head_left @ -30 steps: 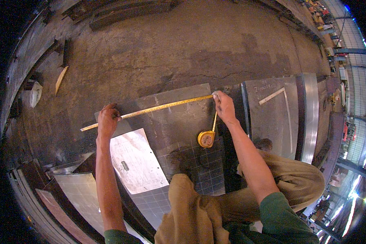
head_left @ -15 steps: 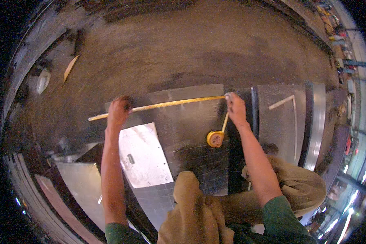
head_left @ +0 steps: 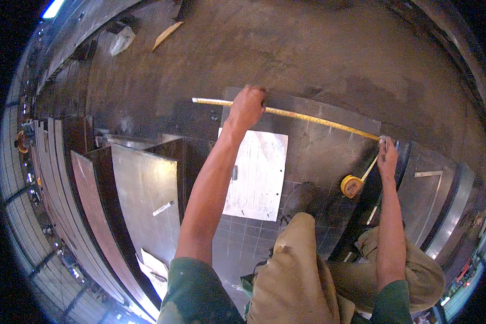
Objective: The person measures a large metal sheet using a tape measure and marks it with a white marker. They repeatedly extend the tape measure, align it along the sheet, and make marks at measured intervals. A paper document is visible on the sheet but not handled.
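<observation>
Left hand and right hand, fingers closed on the tape-measure blade, apparently measure the metal plate, next needing steady tension.

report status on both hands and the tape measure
Left hand on yellow blade, short of its free end; right hand at the bend. Yellow case untouched by either hand. White sheet lies clear of blade.

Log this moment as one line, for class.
left hand: on tape blade; right hand: at blade's bend; yellow case: left of right forearm
</observation>
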The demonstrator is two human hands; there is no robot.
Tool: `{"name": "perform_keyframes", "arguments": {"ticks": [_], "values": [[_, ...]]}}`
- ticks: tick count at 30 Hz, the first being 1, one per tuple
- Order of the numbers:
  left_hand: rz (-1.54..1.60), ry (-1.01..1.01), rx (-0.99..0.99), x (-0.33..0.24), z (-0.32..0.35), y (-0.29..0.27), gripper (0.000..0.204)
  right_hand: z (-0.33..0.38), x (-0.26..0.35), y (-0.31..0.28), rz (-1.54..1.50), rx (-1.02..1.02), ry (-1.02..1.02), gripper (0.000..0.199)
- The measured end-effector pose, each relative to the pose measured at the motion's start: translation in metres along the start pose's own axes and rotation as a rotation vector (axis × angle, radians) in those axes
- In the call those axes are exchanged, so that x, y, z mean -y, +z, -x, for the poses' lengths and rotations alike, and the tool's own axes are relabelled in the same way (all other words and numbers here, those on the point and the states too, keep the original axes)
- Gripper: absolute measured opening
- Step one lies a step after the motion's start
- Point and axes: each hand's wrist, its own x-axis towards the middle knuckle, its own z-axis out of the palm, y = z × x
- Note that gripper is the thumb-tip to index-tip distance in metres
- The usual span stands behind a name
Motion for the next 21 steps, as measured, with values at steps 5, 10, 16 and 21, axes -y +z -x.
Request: {"name": "perform_keyframes", "arguments": {"ticks": [5,10,16,21], "values": [[-0.038,-0.071,0.068,-0.002,-0.001,-0.004,0.015,-0.004,0.0,-0.002,0.102,0.071,0.018,0.025],[-0.028,-0.042,0.068,0.007,0.001,-0.001,0.011,-0.006,0.011,-0.002,0.02,0.059,-0.015,0.021],[0.004,-0.03,0.002,0.01,-0.002,0.009,0.009,-0.005,-0.005,-0.002,0.044,0.072,-0.008,0.022],[0.004,0.009,-0.068,0.019,-0.001,0.019,0.009,-0.003,-0.01,0.0,0.012,0.092,0.007,0.029]]}}
